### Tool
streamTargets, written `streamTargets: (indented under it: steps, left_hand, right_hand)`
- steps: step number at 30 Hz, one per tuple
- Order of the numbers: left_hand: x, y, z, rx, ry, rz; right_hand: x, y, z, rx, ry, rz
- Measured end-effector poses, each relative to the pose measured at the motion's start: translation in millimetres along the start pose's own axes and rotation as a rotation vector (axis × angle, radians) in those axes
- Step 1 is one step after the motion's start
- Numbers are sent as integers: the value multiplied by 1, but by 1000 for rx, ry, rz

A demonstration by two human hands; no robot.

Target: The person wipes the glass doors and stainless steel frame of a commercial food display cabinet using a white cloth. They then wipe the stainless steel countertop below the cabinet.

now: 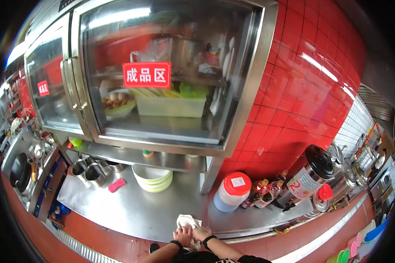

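A crumpled white cloth (186,219) lies at the front edge of the stainless steel counter (144,210), partly hanging down towards me. My left hand (183,236) rests on its near left part with bent fingers. Close beside it, my right hand (201,233) grasps the cloth from the right, its fingertips partly hidden in the folds. Dark bands circle both wrists. Behind the cloth stands a stack of white bowls with green outsides (152,177).
Steel pots (95,174) and a pink cloth (117,185) occupy the counter's left. A red-lidded plastic tub (232,192), sauce bottles (265,194) and a steel drink dispenser (304,184) stand right. Above the counter hangs a glass-door cabinet (247,98) over a low shelf (171,162).
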State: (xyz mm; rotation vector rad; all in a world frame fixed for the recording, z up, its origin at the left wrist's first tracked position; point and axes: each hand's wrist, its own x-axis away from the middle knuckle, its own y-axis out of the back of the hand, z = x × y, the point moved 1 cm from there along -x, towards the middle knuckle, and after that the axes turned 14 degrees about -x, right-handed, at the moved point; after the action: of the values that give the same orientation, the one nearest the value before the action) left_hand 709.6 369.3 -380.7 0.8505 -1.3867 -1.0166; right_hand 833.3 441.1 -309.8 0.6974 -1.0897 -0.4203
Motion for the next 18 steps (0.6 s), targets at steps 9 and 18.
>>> streamTargets:
  steps: [9, 18]
  left_hand:
    - [-26, 28, -37, 10, -197, 65]
    - [-3, 29, -15, 14, -195, -112]
  right_hand:
    - [5, -20, -67, -272, -210, -102]
    - [5, -17, -36, -251, -227, -61]
